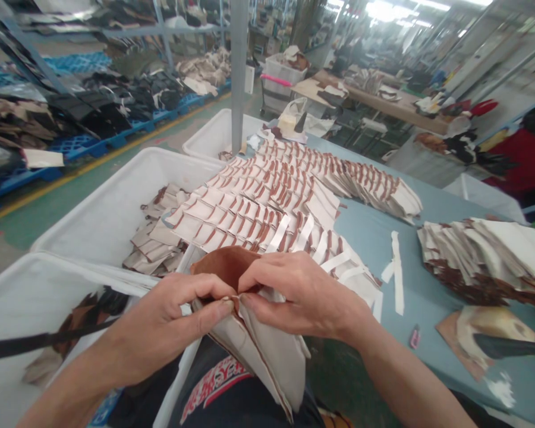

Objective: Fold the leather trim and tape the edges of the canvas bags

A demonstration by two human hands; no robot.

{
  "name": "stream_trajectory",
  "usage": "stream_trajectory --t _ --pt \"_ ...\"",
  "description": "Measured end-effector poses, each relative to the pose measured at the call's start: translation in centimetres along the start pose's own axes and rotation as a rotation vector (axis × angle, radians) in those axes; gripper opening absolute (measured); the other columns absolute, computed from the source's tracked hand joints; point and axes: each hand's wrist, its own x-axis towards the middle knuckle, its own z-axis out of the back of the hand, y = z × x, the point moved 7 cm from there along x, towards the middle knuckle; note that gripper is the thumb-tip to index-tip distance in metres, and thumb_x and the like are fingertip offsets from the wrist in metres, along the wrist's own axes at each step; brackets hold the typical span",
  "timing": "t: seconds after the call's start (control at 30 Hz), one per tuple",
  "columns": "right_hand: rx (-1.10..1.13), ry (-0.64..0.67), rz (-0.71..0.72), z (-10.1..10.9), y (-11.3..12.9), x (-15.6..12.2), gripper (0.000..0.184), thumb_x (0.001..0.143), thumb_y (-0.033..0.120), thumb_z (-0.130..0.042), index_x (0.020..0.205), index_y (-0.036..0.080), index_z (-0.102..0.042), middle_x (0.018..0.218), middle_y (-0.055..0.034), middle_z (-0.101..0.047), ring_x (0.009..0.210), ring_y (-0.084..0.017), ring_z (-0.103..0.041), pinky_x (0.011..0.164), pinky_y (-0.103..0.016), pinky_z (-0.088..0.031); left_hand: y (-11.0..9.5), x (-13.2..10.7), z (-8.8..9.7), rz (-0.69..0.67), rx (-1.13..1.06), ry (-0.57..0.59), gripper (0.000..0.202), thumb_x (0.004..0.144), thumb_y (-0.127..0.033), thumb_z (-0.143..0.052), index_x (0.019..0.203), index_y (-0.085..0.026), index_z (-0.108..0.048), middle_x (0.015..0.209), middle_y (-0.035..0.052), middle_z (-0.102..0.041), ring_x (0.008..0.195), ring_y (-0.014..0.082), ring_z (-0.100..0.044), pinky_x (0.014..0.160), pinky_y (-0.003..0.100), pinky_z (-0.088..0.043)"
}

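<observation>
A sewn piece [276,362], off-white cloth on one face and brown on the other, hangs in front of my body between both hands. My left hand [191,312] pinches its top edge at a seam, thumb in front and fingers behind. Close beside it, my right hand [294,291] pinches the same edge from the other side, the fingertips of both hands nearly touching. The brown side [225,264] curves up behind my fingers. Just beyond lie overlapping rows of similar off-white pieces [249,208] with brown edges, several white strips [303,233] lying across the nearest ones.
White bins [116,172] with cloth pieces stand at left. On the blue-grey table [365,232] are a stack of pieces [485,255], a white strip [396,273], a small pink object [415,336] and a dark-handled tool [508,345]. A metal post [238,77] rises behind.
</observation>
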Motion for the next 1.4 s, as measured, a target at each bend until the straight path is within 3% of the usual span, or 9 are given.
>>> stream_trajectory --t 0.17,0.53,0.67,0.83,0.97,1.17,1.3,1.4 --pt "-0.123 -0.046 0.068 0.0 0.8 0.2 0.016 0.094 0.012 -0.055 0.092 0.018 -0.07 0.077 -0.0041 -0.077 0.068 -0.016 -0.069 0.059 -0.027 -0.039 -0.2 -0.2 0.1 -0.015 0.002 0.007 0.026 0.102 -0.028 -0.061 0.081 -0.023 -0.076 0.071 -0.0083 -0.071 0.065 0.0089 -0.062 0.062 0.016 -0.045" --pt "-0.071 -0.026 0.097 -0.4 0.8 0.2 0.019 0.095 0.01 -0.054 0.086 0.02 -0.066 0.075 -0.0012 -0.073 0.067 -0.013 -0.063 0.06 -0.026 -0.039 0.0 -0.6 -0.1 0.015 0.125 0.024 0.032 0.103 -0.033 -0.059 0.076 -0.022 -0.071 0.064 -0.0074 -0.064 0.059 0.0105 -0.057 0.057 0.022 -0.04" --pt "0.014 -0.073 -0.064 -1.1 -0.2 0.2 0.012 0.085 0.013 -0.054 0.08 0.021 -0.062 0.07 0.0006 -0.068 0.063 -0.013 -0.058 0.06 -0.026 -0.036 -0.9 -0.2 -0.3 -0.042 0.19 0.017 0.033 0.104 -0.03 -0.054 0.075 -0.022 -0.068 0.064 -0.0074 -0.063 0.057 0.0096 -0.057 0.057 0.022 -0.039" --pt "0.39 -0.042 -0.369 -3.0 -2.7 -0.2 0.007 0.08 0.017 -0.055 0.074 0.022 -0.053 0.064 0.0071 -0.052 0.058 -0.01 -0.046 0.058 -0.023 -0.034 -2.5 0.5 -0.6 -0.138 0.378 -0.136 0.028 0.094 -0.019 -0.051 0.068 -0.021 -0.059 0.063 -0.0055 -0.06 0.057 0.0102 -0.054 0.057 0.023 -0.037" --pt "0.473 -0.021 -0.442 -3.6 -3.3 -0.5 0.007 0.081 0.018 -0.056 0.075 0.021 -0.054 0.066 0.0068 -0.052 0.059 -0.011 -0.044 0.058 -0.022 -0.035 -1.8 0.7 -1.0 -0.102 0.397 -0.133 0.026 0.09 -0.02 -0.048 0.065 -0.021 -0.057 0.061 -0.0053 -0.059 0.056 0.0108 -0.055 0.056 0.023 -0.037" --pt "0.223 -0.051 -0.326 -2.1 -2.3 -0.5 0.004 0.087 0.019 -0.061 0.083 0.021 -0.062 0.076 0.0019 -0.069 0.069 -0.014 -0.059 0.068 -0.025 -0.041 -1.7 0.5 -0.5 -0.05 0.345 -0.16 0.024 0.094 -0.022 -0.052 0.079 -0.021 -0.071 0.068 -0.0039 -0.07 0.062 0.0131 -0.065 0.057 0.025 -0.041" --pt "0.077 -0.081 -0.3 -1.6 -1.7 -0.5 0.006 0.082 0.017 -0.063 0.085 0.021 -0.063 0.082 -0.0006 -0.075 0.074 -0.016 -0.065 0.071 -0.027 -0.043 -2.3 0.3 -0.2 -0.101 0.39 -0.245 0.016 0.093 -0.02 -0.054 0.082 -0.023 -0.066 0.074 -0.0045 -0.071 0.059 0.0128 -0.061 0.054 0.026 -0.039" --pt "0.031 -0.052 -0.335 -1.7 -1.8 -0.3 0.007 0.081 0.017 -0.063 0.085 0.021 -0.066 0.082 -0.0009 -0.078 0.073 -0.016 -0.066 0.07 -0.028 -0.041 -2.6 0.2 -0.5 -0.179 0.408 -0.241 0.018 0.095 -0.017 -0.053 0.081 -0.024 -0.06 0.076 -0.0054 -0.069 0.059 0.0112 -0.06 0.056 0.025 -0.04"
